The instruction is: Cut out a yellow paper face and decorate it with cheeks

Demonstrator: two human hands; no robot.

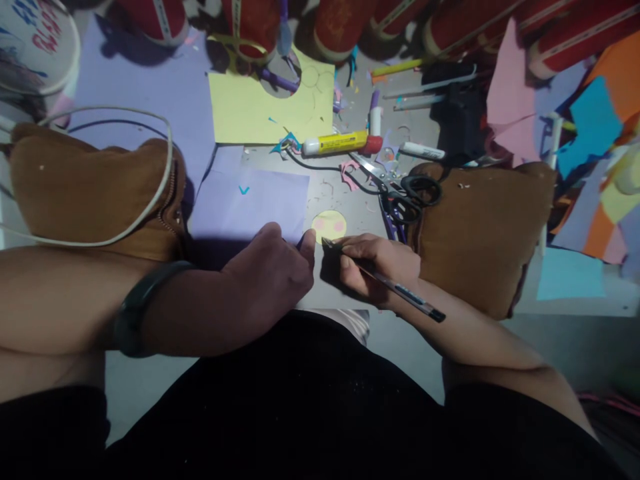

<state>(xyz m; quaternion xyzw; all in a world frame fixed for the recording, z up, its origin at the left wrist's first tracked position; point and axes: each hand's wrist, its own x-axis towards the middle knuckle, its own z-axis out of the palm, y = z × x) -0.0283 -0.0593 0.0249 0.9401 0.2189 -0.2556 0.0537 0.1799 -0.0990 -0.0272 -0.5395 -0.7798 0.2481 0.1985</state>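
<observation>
A small round yellow paper piece [330, 225] with two pink spots lies on the grey table. My right hand [377, 267] is closed around a pen [406, 293], its tip at the lower edge of the yellow piece. On the other side, my left hand [275, 270] rests with its fingers curled and one fingertip at the left edge of the yellow piece; nothing shows in its grip. A purple sheet [270, 200] with a small blue V mark lies beyond my left hand.
Black-handled scissors [407, 197], a yellow glue stick [337, 143] and paper scraps lie beyond the hands. Brown cushions [480, 233] flank the work area. Red cylinders [340, 30] line the back. Coloured papers [593, 127] are at right.
</observation>
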